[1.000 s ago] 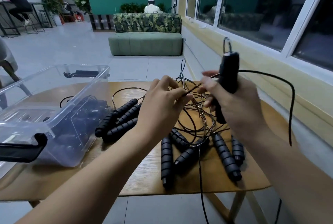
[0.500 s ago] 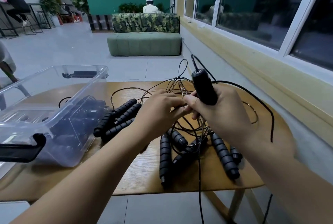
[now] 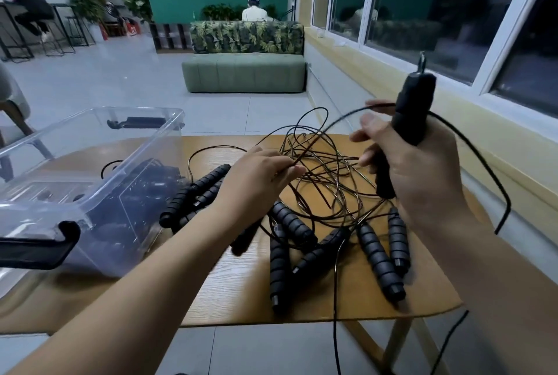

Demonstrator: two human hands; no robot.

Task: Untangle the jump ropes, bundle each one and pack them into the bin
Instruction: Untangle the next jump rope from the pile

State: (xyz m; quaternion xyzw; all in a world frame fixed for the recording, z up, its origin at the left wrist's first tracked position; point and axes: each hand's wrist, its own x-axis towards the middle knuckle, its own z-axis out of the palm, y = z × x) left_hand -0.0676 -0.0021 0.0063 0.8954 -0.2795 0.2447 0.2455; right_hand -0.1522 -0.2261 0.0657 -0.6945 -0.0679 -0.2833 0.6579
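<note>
Mid-untangling, the right hand (image 3: 422, 181) gripped a smooth black rope handle (image 3: 414, 108) at two o'clock while the left hand (image 3: 256, 183) pinched a thin black cord (image 3: 297, 164), which probably needed pulling free next.

Even indoor light, dark windows (image 3: 422, 12), wide-angle bend.
Soft shadows lie under the handles (image 3: 379, 260) on the desk (image 3: 229, 284); the glass mirrors the room; the right grip (image 3: 422, 169) is motion-blurred at the fingers (image 3: 367, 121); frame edges stretch.
</note>
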